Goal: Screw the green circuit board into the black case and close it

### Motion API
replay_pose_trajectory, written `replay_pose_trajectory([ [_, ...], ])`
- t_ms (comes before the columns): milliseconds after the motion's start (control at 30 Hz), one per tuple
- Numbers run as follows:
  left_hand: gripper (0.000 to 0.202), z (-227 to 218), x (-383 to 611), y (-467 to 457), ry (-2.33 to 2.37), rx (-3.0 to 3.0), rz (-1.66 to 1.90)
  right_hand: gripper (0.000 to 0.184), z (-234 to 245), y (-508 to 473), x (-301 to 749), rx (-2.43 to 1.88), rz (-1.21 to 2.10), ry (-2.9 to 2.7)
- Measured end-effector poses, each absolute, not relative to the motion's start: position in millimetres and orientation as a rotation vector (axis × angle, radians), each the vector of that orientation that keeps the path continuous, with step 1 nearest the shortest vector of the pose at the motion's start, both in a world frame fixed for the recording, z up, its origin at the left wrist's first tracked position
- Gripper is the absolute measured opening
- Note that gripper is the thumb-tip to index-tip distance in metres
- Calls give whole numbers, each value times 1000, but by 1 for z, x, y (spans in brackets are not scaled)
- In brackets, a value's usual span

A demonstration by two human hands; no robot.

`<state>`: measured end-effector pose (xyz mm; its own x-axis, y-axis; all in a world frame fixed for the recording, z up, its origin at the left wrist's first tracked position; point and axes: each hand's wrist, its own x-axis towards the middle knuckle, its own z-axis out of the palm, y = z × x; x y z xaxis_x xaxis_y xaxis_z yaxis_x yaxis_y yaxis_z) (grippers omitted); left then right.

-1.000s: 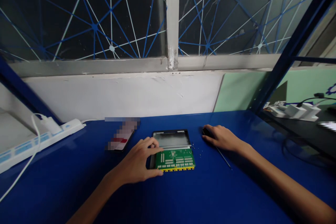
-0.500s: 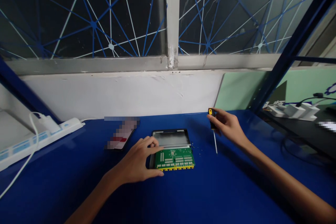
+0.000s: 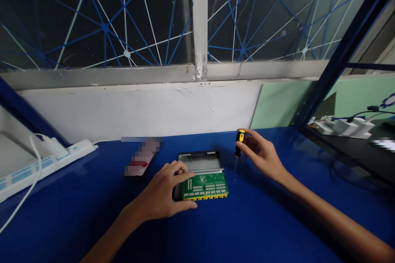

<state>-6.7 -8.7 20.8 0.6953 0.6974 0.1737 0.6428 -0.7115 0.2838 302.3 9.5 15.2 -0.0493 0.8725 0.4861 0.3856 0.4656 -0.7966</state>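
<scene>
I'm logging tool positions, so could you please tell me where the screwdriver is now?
In the head view, the screwdriver is in the right hand, tip down, to the right of the green circuit board.

Left hand [image 3: 165,191] is bare, slim left forearm [image 3: 121,230] behind it too — right hand [image 3: 262,154] is bare, right forearm [image 3: 324,215] behind it likewise.

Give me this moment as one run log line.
left hand: at left end of green rectangular circuit board | right hand: holding black-and-yellow screwdriver, tip down, right of board
</scene>
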Motion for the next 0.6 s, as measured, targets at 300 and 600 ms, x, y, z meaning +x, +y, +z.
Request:
replay_pose_trajectory([
  [300, 56, 22, -5, -11, 1052, 2719, 452, 40, 17, 10, 303, -1112, 532, -1680],
  [600, 25, 17, 6, -17, 1011, 2534, 785, 39, 38, -1, 291, -904, 878, -1306],
])
